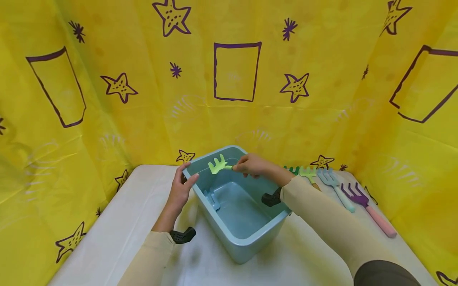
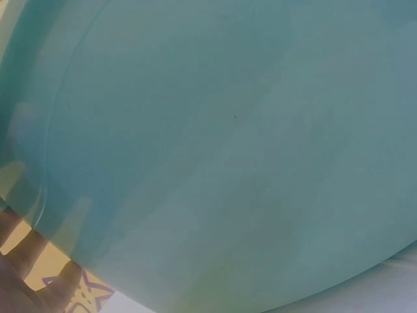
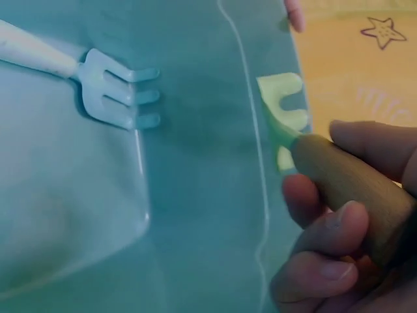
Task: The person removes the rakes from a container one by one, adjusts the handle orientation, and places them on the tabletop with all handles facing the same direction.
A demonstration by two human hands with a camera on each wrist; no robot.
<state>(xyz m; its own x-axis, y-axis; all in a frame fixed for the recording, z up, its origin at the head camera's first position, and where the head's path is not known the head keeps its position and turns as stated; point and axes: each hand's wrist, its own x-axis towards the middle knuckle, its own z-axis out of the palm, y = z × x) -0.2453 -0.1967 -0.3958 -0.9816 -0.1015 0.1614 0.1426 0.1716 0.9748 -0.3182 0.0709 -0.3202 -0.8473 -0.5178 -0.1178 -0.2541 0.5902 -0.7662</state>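
My right hand grips the brown handle of a small light-green hand rake, holding it over the far end of a blue-green plastic bin. Its tines point left, and the fingers curl round the handle in the right wrist view. With my left hand I hold the bin's left rim near its far corner, thumb on the inner side. Inside the bin a light-blue hand rake lies on the floor, its tines against the wall.
On the right side of the white table several more rakes lie in a row: dark green, light green, light blue and purple with a pink handle. A yellow patterned curtain stands behind and at both sides.
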